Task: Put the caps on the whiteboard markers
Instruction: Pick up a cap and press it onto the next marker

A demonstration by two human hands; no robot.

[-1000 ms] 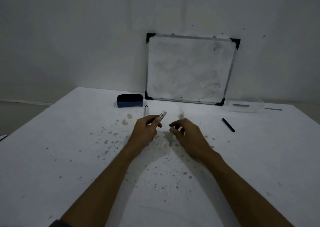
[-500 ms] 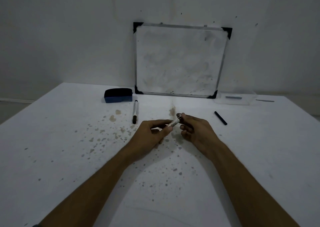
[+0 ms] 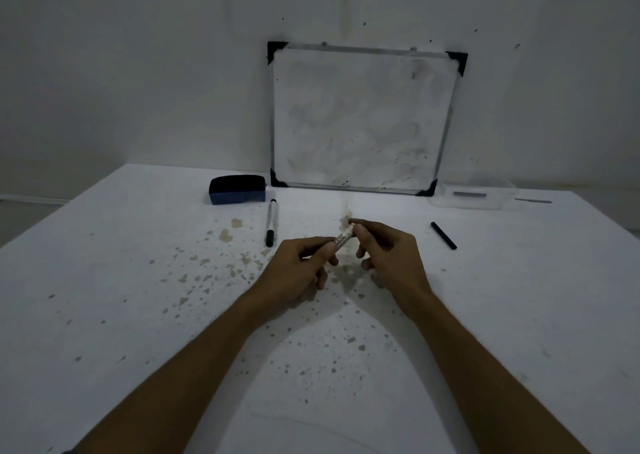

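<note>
- The left hand (image 3: 298, 273) grips a white marker (image 3: 343, 238) by its lower end, thumb and fingers closed around the barrel, so that it slants up and to the right above the table (image 3: 138, 315)
- The right hand (image 3: 391, 256) meets the marker's upper end, with fingertips (image 3: 360, 229) pinched together at the tip; whether a cap sits between them cannot be told, since the fingers hide that end
- Both hands hover just over the middle of the table, above a patch of brownish stains (image 3: 221, 266)
- A second marker (image 3: 272, 222) lies flat on the table to the left of the hands, pointing away toward the wall, a black cap on its near end and a small dark tip at the far end
- A thin black stick-like piece (image 3: 443, 235), perhaps a cap or a pen, lies well apart to the right of the hands
- A dark blue eraser (image 3: 238, 189) sits at the back of the table, just beside the far end of the second marker
- A small whiteboard (image 3: 360, 121) with black corners leans against the wall, its smudged face toward the camera
- A clear shallow tray (image 3: 467, 199) rests to the right of the whiteboard, near the table's back edge
</note>
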